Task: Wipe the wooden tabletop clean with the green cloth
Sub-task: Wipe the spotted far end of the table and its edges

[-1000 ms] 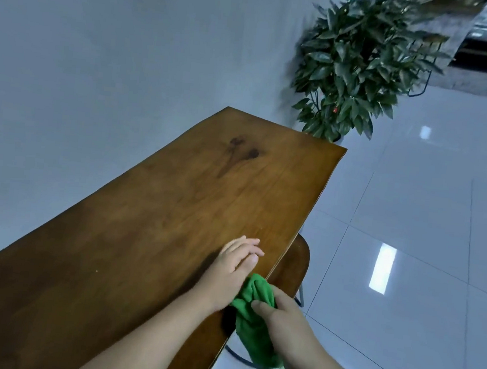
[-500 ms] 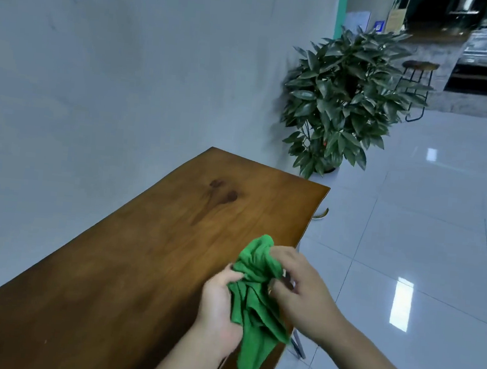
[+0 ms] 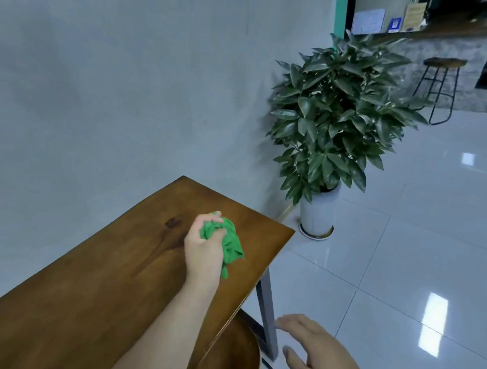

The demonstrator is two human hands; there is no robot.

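Observation:
The wooden tabletop (image 3: 102, 283) runs from the lower left toward a far corner beside the wall. My left hand (image 3: 203, 249) grips the bunched green cloth (image 3: 230, 242) over the tabletop's far end, close to a dark knot in the wood. Whether the cloth touches the wood I cannot tell. My right hand (image 3: 314, 357) hovers off the table's right edge, above the floor, fingers spread and holding nothing.
A round wooden stool (image 3: 231, 358) stands under the table's right edge by a grey table leg (image 3: 267, 314). A potted plant (image 3: 331, 127) in a white pot stands past the far corner. A bar stool (image 3: 439, 84) is at the back right. Glossy white floor tiles lie to the right.
My right hand has let go of the cloth and dropped off to the right. My left hand has carried the cloth forward over the table's far end. The view has tilted up.

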